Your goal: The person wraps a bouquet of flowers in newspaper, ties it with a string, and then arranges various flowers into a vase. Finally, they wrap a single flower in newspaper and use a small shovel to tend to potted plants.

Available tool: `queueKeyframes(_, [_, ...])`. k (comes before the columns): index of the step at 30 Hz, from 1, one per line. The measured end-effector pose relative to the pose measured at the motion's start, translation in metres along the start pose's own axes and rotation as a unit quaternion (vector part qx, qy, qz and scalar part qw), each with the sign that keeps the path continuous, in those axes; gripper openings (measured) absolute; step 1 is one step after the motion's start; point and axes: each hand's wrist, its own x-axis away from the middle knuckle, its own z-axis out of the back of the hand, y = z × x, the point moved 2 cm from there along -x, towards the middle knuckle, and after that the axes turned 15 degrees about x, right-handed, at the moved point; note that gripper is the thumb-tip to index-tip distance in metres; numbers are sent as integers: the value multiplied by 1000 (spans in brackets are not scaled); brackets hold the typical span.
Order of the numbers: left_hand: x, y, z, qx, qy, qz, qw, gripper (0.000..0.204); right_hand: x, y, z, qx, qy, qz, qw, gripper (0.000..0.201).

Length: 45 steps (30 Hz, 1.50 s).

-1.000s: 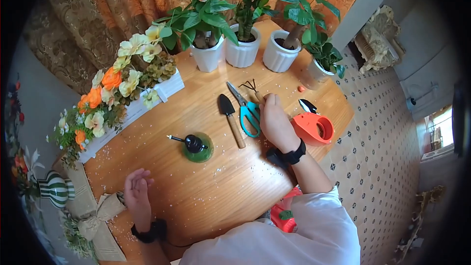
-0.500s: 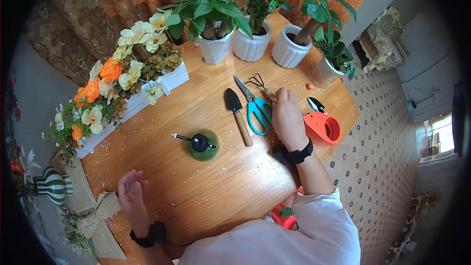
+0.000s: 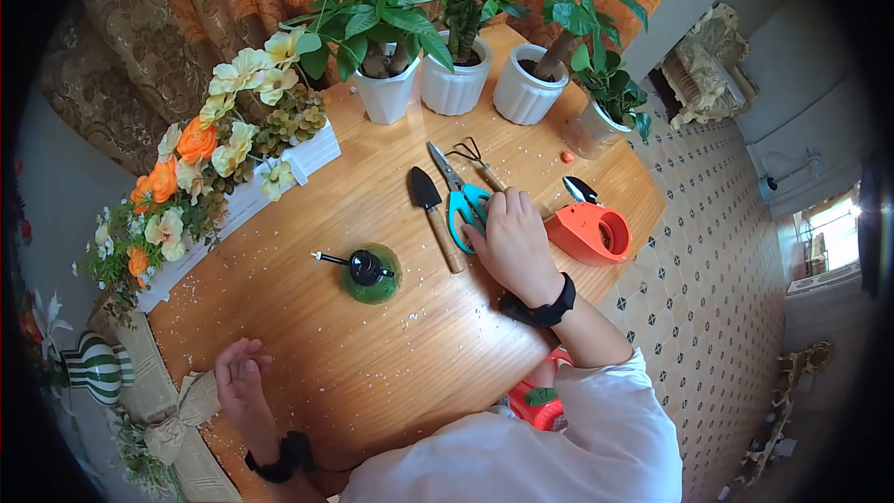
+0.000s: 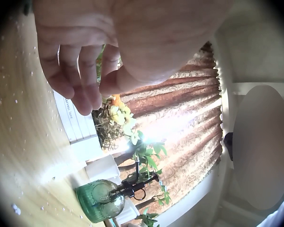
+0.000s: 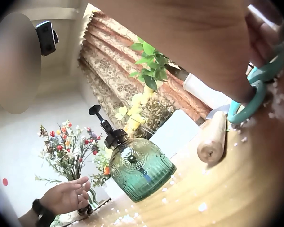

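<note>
My right hand (image 3: 515,242) is at the turquoise handles of a pair of scissors (image 3: 457,188), its thumb and fingers closing on the loops; the right wrist view shows the handle (image 5: 248,108) against the thumb. The blades point toward the plant pots. Left of the scissors lies a small trowel (image 3: 436,219) with a black blade and wooden handle. Beyond them rests a three-pronged hand rake (image 3: 481,163), its handle running toward my fingers. My left hand (image 3: 244,393) hovers at the table's left side, fingers loosely bent, holding nothing.
A green glass spray bottle (image 3: 372,273) stands mid-table. To the right sit an orange-red tape-dispenser-shaped container (image 3: 589,234) and a small black-and-white tool (image 3: 581,189). Potted plants (image 3: 386,98) line the back, and a flower box (image 3: 247,210) edges the left. White granules dot the wood.
My right hand has come away from the hand rake's handle and moved nearer to me, onto the scissors' handles. The left hand stays in about the same place.
</note>
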Motion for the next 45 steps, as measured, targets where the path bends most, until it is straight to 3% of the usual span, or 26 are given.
queueKeyframes(6, [3, 1, -3, 8, 5, 7, 1000, 30, 3, -1, 7, 24, 5, -10, 1000, 35])
queueKeyframes(12, [3, -3, 1, 18, 3, 7, 1000, 29, 5, -33, 27, -79, 33, 82, 993, 35])
queueKeyframes(16, [5, -3, 0, 33, -4, 11, 999, 27, 5, -43, 6, -38, -8, 69, 997, 35])
queueKeyframes(22, [7, -5, 6, 43, 13, 29, 999, 26, 3, -30, 7, -105, -43, 55, 992, 27])
queueKeyframes(24, [8, -6, 6, 47, 16, 25, 998, 26, -4, -24, 26, -225, -109, -27, 968, 23])
queueKeyframes(25, [8, -6, 7, 46, 18, 20, 999, 26, -9, -20, 27, -278, -31, -1, 960, 17])
queueKeyframes(26, [8, -7, 8, 49, 17, 21, 998, 26, -10, -14, 29, -275, -32, -1, 961, 17])
queueKeyframes(28, [8, -9, 11, 51, 10, 16, 999, 25, -13, 0, 38, -481, -47, -139, 864, 16])
queueKeyframes(30, [7, -11, 13, 53, 8, 18, 998, 25, -22, 16, 53, -544, 38, -131, 828, 17])
queueKeyframes(32, [7, -11, 12, 54, 6, 20, 998, 25, -36, 32, 68, -538, 119, -124, 825, 16])
queueKeyframes(34, [6, -10, 10, 49, 12, 26, 998, 24, -55, 34, 88, -476, 206, -92, 850, 16])
queueKeyframes(36, [8, -11, 11, 52, 6, 33, 998, 24, -78, 36, 98, -439, 232, -83, 864, 17])
queueKeyframes(38, [7, -10, 12, 56, 2, 38, 998, 24, -99, 34, 109, -180, 298, -42, 937, 18])
queueKeyframes(45, [7, -8, 10, 46, -8, 7, 999, 23, -141, 37, 89, -136, 282, 34, 949, 18])
